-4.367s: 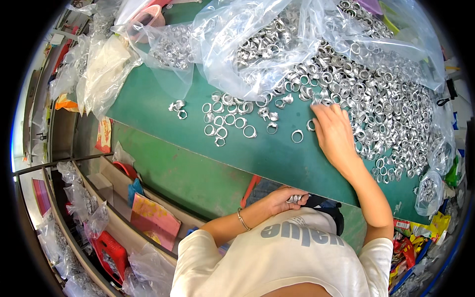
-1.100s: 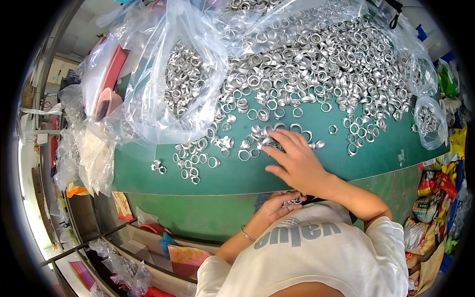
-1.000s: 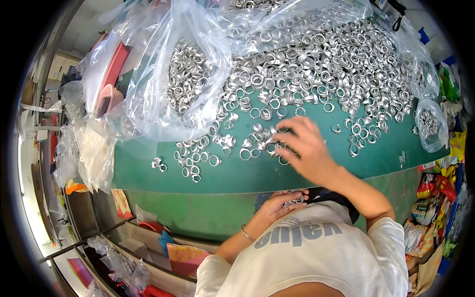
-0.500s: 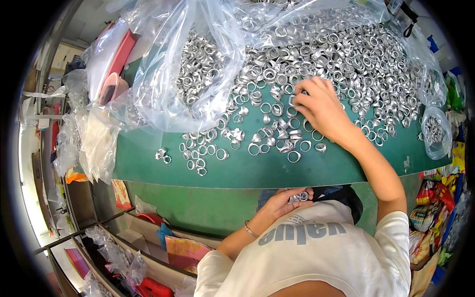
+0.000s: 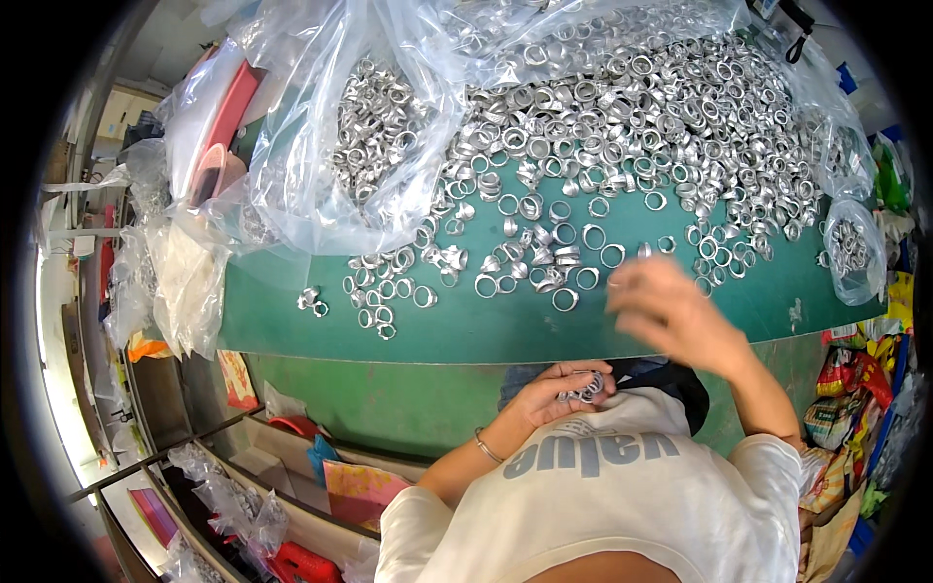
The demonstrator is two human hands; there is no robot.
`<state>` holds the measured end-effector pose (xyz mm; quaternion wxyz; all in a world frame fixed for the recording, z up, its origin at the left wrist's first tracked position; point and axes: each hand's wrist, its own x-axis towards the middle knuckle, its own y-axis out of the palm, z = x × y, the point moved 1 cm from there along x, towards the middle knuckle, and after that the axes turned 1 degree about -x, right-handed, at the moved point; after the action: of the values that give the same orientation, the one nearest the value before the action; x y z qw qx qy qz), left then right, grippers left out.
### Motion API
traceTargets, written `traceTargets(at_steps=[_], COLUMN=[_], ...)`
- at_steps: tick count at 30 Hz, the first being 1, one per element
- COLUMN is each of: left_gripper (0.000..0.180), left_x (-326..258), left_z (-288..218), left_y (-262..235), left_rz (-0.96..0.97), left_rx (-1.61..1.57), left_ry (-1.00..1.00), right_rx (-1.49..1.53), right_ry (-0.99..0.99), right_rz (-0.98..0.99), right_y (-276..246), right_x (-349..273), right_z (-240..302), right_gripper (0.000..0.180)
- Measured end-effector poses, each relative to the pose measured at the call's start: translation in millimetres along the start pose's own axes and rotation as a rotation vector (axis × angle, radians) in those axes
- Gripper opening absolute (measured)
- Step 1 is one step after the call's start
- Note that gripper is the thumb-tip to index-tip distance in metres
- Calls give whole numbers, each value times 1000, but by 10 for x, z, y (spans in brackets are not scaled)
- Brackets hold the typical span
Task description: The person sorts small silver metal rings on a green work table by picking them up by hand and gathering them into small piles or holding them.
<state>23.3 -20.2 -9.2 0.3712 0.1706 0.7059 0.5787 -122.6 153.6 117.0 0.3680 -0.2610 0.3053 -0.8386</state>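
Note:
My left hand [image 5: 544, 395] rests close to my body below the table's front edge, its fingers curled around several silver metal rings [image 5: 585, 388]. Over the near part of the green table [image 5: 447, 330] hovers my right hand [image 5: 673, 313], smeared by motion, so whether it holds anything cannot be made out. Loose rings [image 5: 565, 298] lie scattered to the left of that hand. Behind them a large heap of similar silver rings [image 5: 680, 126] covers the far middle and right of the tabletop.
A clear plastic bag [image 5: 292, 185] partly filled with rings stands at left. A small clear bag of rings [image 5: 855, 253] sits at the right edge. A red bin [image 5: 231, 107] is at far left; partitioned compartments [image 5: 224, 466] lie below the table.
My right hand has moved from the edge of the ring heap toward my body and the table's front edge. My left hand stays about where it was with the rings.

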Motion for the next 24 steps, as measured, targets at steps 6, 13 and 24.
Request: traceTargets(at_steps=[6,13,24], left_gripper=[19,17,14], left_x=[21,13,60], left_z=[-24,-42,-27], left_y=[113,205,232], left_rz=[-94,-108,-160], left_rx=[77,59,200], left_ry=[-12,-7,-21], right_rx=[-604,-274,-549], right_ry=[305,193,520], right_rz=[-278,-105,-381], right_y=[-86,38,335], right_x=[126,-124,-394], right_z=[-584,-152,-263], right_gripper=[35,43,62])
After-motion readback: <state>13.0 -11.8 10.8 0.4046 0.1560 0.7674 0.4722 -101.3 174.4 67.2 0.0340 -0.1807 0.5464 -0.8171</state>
